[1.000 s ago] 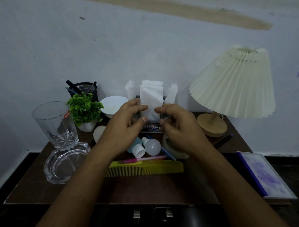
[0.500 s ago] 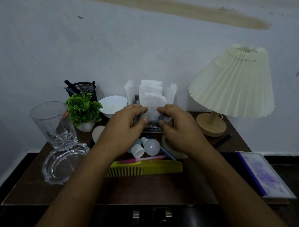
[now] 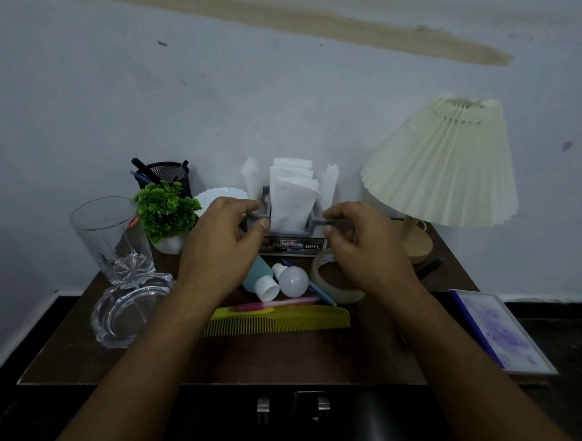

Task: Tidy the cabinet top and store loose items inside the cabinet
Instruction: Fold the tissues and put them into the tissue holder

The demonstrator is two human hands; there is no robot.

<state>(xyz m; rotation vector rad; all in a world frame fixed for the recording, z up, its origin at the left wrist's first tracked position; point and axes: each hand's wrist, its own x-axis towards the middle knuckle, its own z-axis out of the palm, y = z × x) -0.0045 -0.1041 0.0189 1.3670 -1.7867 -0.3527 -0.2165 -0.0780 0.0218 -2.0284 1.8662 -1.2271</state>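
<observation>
A grey napkin holder (image 3: 292, 243) full of white tissues (image 3: 292, 200) stands at the back middle of the brown cabinet top (image 3: 289, 357). My left hand (image 3: 224, 246) pinches its left end, thumb on the front bar. The holder's right handle sits between the curled finger and thumb of my right hand (image 3: 367, 253). In front of the holder lie a teal bottle (image 3: 260, 281), a white bulb (image 3: 294, 280), a tape roll (image 3: 336, 285), a blue pen (image 3: 321, 294), a pink pen (image 3: 276, 302) and a yellow comb (image 3: 274, 321).
On the left stand a tall glass (image 3: 112, 238), a glass ashtray (image 3: 130, 307), a small green plant (image 3: 166, 212), a black mesh pen cup (image 3: 167, 174) and a white bowl (image 3: 215, 197). A pleated lamp (image 3: 444, 163), a black pen (image 3: 430, 267) and a purple notebook (image 3: 498, 331) are right. Cabinet door handles (image 3: 293, 408) show below.
Both hands have left the front tissue in the middle and moved apart to the two ends of the napkin holder. The tissue now stands tucked in the holder.
</observation>
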